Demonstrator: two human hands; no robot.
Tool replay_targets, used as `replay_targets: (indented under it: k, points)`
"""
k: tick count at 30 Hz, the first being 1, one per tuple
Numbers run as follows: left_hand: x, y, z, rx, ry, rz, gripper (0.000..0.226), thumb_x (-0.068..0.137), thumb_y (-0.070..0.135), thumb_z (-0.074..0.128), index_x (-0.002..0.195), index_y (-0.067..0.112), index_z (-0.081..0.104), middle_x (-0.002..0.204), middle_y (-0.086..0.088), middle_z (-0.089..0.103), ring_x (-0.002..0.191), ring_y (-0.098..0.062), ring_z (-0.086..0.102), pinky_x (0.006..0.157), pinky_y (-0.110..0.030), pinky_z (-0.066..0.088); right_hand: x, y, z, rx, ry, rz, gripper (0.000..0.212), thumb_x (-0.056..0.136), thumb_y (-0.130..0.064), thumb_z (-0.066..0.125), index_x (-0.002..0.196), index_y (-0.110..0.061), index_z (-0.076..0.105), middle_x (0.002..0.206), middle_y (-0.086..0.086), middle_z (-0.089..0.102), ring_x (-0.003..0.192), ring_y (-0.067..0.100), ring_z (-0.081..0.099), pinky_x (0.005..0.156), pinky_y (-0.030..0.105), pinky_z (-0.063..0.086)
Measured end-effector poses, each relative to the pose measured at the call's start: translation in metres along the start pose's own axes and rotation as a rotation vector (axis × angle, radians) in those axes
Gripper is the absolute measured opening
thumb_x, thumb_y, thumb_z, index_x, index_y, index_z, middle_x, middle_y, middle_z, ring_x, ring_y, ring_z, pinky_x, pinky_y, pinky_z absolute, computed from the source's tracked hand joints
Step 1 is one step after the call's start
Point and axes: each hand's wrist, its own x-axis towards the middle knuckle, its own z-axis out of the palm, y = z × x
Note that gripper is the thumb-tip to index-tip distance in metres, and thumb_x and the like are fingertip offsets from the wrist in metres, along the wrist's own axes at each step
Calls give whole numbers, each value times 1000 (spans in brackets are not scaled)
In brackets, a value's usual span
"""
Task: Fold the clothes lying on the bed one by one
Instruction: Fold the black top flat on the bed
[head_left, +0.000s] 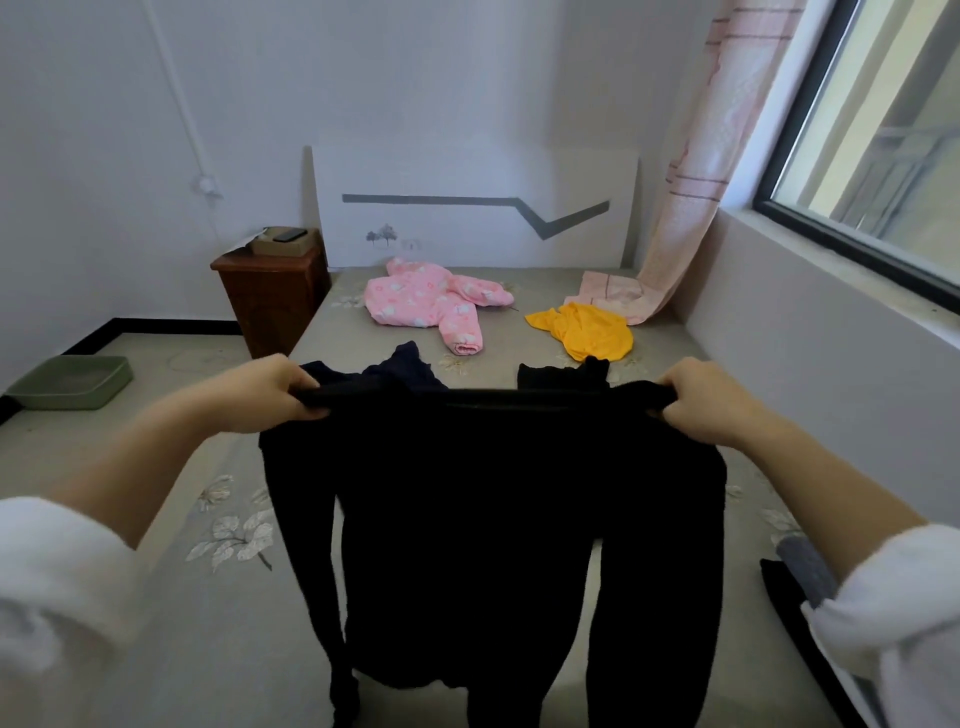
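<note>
Black top (483, 519), edge taut, above bed (228, 597)

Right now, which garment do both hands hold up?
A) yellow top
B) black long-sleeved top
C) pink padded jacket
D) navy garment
B: the left hand and right hand each grip a shoulder of the black long-sleeved top, its sleeves hanging down; the pink padded jacket and yellow top lie untouched on the bed.
</note>
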Motion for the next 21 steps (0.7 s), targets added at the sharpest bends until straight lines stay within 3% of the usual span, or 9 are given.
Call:
replay_targets:
  k: [4,6,7,9,11,13,15,17,21]
  points:
    - [34,-7,-12,359,272,-116,19,90,8,51,89,15,69,75,-5,62,71,-22,59,59,-31,45,24,-13,4,-209,183,86,15,83,-10,50,93,-6,61,95,16,61,88,35,59,67,32,42]
    - [40,-3,-15,395,442,-190,22,87,6,48,91,21,64,83,-6,61,78,-28,60,61,-33,48,34,-18,0,-49,248,170,23,83,-10,46,99,-5,62,93,17,65,86,36,65,71,34,52]
    - [41,2,-17,301,501,-215,26,88,5,46,94,25,61,88,-7,62,80,-30,61,61,-34,49,40,-18,-4,143,253,219,26,83,-9,43,98,-4,63,84,17,67,73,34,69,67,36,57]
    - [43,8,-20,-171,525,-205,29,92,3,41,98,27,57,97,-6,63,74,-31,68,53,-32,52,44,-24,-12,637,199,321,29,87,-4,34,100,-2,60,68,19,65,45,28,65,47,35,57]
    - [42,13,-17,-726,522,-117,34,96,2,36,97,27,59,106,-6,63,74,-30,70,50,-30,57,40,-29,-15,923,230,325,32,90,-2,32,108,-8,57,73,16,66,49,25,66,45,28,55]
    - [38,8,-5,-956,613,-31,43,96,0,34,93,33,61,109,-3,62,85,-27,69,66,-33,60,26,-33,-13,867,388,218,35,84,2,35,101,-15,60,77,3,63,67,19,64,55,19,51]
    - [28,-1,12,-885,737,32,52,89,-2,35,85,43,61,104,1,63,96,-22,65,82,-38,57,6,-30,-2,681,527,120,27,81,3,39,92,-18,54,74,-6,52,68,11,50,55,18,38]
    - [11,-11,35,-724,796,79,51,83,-1,37,88,44,62,97,3,63,97,-16,61,81,-29,51,-10,-19,16,548,582,59,20,82,0,46,91,-17,53,79,-1,51,74,18,47,57,27,31]
    - [-33,-36,92,-585,845,116,42,84,-8,41,112,18,59,118,-3,59,111,-13,52,93,-13,39,-37,5,65,338,571,-31,10,81,-9,64,89,-12,60,85,4,52,84,32,51,72,35,35]
